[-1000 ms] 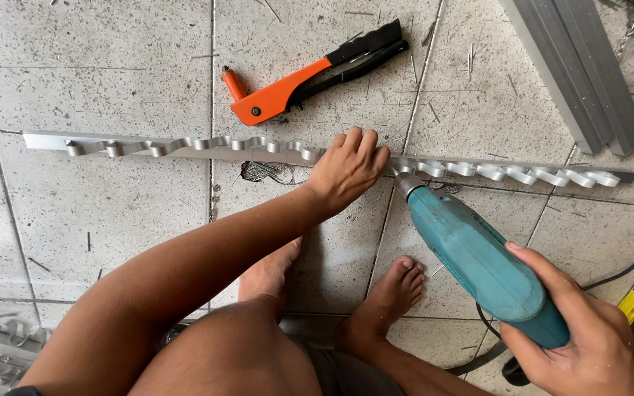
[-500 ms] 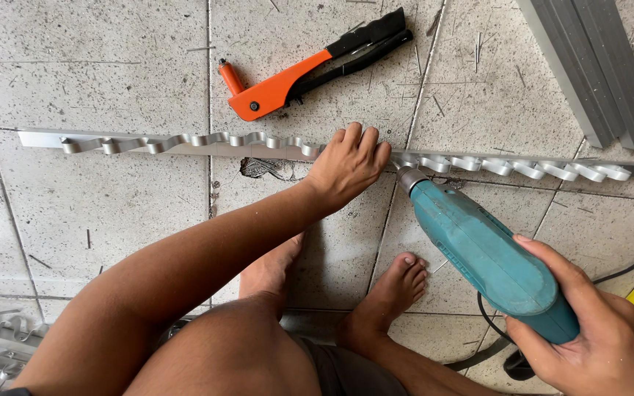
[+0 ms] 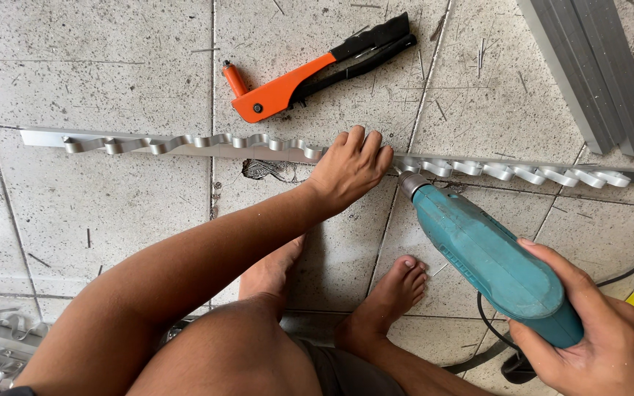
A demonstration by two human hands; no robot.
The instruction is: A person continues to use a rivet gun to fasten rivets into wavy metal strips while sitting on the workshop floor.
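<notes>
Head view, looking down at a tiled floor. Left hand (image 3: 350, 167) pressed flat on a long metal strip (image 3: 185, 141), fingers close together and curled over its far edge. Right hand (image 3: 597, 334) wrapped tight around a teal drill (image 3: 489, 260), tip touching the strip just right of the left hand. Orange rivet tool (image 3: 288, 86) beyond the strip, apart from it. Grey metal bars (image 3: 596, 70) past the strip's right end. Open tile below the strip's left half; two bare feet (image 3: 383, 297) near the drill.
</notes>
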